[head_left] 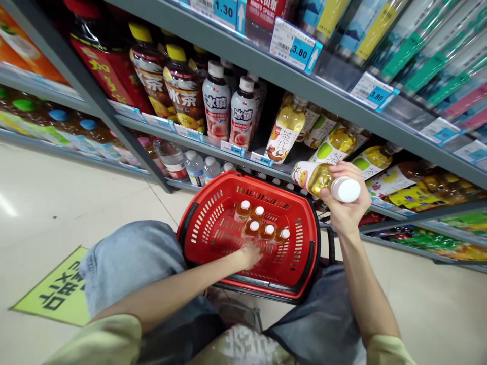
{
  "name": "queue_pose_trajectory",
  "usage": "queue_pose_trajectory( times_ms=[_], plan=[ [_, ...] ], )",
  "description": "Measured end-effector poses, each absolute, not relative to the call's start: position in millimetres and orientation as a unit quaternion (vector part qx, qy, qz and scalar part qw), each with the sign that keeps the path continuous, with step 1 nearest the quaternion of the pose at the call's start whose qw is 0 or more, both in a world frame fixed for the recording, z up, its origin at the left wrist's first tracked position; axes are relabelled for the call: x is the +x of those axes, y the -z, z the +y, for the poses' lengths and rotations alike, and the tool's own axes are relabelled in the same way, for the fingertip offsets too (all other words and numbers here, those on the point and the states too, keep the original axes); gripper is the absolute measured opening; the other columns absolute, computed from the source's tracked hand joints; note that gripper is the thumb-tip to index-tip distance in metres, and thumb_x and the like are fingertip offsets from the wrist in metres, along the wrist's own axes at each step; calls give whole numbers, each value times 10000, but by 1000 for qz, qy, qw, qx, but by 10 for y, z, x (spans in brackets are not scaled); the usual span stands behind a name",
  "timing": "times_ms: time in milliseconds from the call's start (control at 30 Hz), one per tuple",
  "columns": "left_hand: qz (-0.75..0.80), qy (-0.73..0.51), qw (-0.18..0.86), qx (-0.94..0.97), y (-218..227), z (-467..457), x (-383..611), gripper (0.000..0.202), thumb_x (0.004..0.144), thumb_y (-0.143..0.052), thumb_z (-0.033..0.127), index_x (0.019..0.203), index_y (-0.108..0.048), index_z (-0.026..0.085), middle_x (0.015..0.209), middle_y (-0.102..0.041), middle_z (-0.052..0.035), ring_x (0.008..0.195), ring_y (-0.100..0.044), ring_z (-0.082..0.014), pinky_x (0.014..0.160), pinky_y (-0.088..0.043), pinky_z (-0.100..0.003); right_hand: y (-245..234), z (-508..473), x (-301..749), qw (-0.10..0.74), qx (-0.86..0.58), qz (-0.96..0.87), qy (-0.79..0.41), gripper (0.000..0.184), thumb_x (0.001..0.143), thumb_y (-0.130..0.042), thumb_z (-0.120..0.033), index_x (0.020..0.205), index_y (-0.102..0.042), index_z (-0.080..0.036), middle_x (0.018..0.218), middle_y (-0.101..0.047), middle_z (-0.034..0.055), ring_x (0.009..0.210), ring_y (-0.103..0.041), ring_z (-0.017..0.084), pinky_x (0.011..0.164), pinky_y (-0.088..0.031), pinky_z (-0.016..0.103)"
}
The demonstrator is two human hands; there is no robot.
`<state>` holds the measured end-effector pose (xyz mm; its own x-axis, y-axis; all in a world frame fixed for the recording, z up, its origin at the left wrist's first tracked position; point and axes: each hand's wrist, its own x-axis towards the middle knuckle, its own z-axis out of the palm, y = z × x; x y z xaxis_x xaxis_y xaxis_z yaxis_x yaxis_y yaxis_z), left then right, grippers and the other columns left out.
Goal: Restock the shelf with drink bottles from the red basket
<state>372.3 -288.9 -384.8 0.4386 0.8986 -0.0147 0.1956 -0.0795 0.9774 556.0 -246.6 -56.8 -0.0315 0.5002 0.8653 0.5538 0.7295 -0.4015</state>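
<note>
My right hand (350, 203) is wrapped round a tea bottle (319, 177) with a white cap and a fruit label. The bottle is tilted, its base toward the shelf and its cap toward me. Down inside the red shopping basket (249, 278) is my left hand (251, 255), fingers curled downward and drawn together. Whatever may be in those fingers is hidden. Just beyond it, several small amber bottles (254, 229) with white caps stand in the basket. Matching tea bottles (286, 129) are on the shelf in front of my right hand, some upright and some leaning.
The grey drink shelf (213, 147) runs across the front, with iced tea bottles (184, 88) left of the tea. An upper shelf edge (327, 76) with price tags overhangs this row. The basket sits between my knees (140, 258). A yellow-green floor sign (57, 289) lies left.
</note>
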Motion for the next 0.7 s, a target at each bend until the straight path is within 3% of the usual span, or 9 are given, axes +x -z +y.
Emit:
queue_pose_trajectory(
  times_ms=[100,200,367,467,700],
  plan=[
    [409,-229,497,730,3894,-2892,3691,636,389,-844,781,447,-501,248,484,-422,-18,760,-634,-337,942,-439,-557,559,-2340,5555,590,-355,-724,34,272,852,-782,-469,974,-659,-260,1028,-718,54,1126,-631,302,1101,-438,597],
    [408,-165,466,768,3890,-2884,3678,537,499,-831,739,520,-600,254,574,-566,-47,868,-657,-358,976,-430,-557,552,-2203,5542,584,-340,-736,38,279,864,-766,-479,988,-654,-255,1043,-714,56,1158,-622,304,1105,-436,597],
    [384,19,344,857,3693,-2859,3703,221,673,-839,306,854,-768,200,915,-755,-128,1128,-626,-372,1048,-384,-508,519,-1981,5511,571,-347,-742,62,359,860,-739,-563,990,-635,-244,1040,-698,72,1159,-626,325,1098,-432,629],
    [361,125,255,888,3545,-2851,3717,325,694,-804,162,1014,-785,215,1060,-768,-134,1159,-613,-370,1030,-395,-486,509,-1839,5503,571,-343,-744,57,369,858,-743,-566,997,-640,-240,1044,-698,76,1156,-630,317,1088,-452,605],
    [359,130,261,887,3460,-2864,3715,385,777,-775,159,1156,-776,229,1146,-745,-152,1167,-605,-370,1012,-374,-484,474,-1301,5656,576,-414,-705,-19,464,886,-681,-615,1112,-643,-211,1128,-700,97,1057,-680,259,972,-553,485]
  ],
)
